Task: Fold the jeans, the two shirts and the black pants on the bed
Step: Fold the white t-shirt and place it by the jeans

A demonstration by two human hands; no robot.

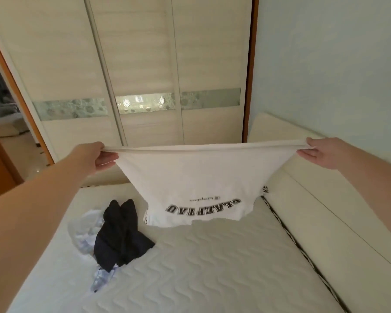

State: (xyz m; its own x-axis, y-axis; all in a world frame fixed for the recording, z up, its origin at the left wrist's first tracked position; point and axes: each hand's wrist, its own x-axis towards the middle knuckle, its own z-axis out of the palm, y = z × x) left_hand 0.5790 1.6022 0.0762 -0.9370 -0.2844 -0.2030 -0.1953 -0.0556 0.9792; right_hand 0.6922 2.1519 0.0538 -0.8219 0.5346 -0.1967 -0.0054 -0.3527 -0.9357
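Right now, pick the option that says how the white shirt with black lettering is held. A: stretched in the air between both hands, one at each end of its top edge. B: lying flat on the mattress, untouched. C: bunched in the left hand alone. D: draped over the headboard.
A: the left hand and right hand each pinch an end of the white shirt, which hangs above the mattress.

White shirt [196, 177] has black block lettering across the chest, seen upside down near its lower edge at 6 o'clock: reads roughly "OLAEPTAU", some letters unsure. Just above that, a smaller line of print with a small square logo, too small to read. At the shirt's 3 o'clock edge, sideways letters "KE", partly cut off. At its 8 o'clock edge more black letters on a fold, unreadable. No other text legible.
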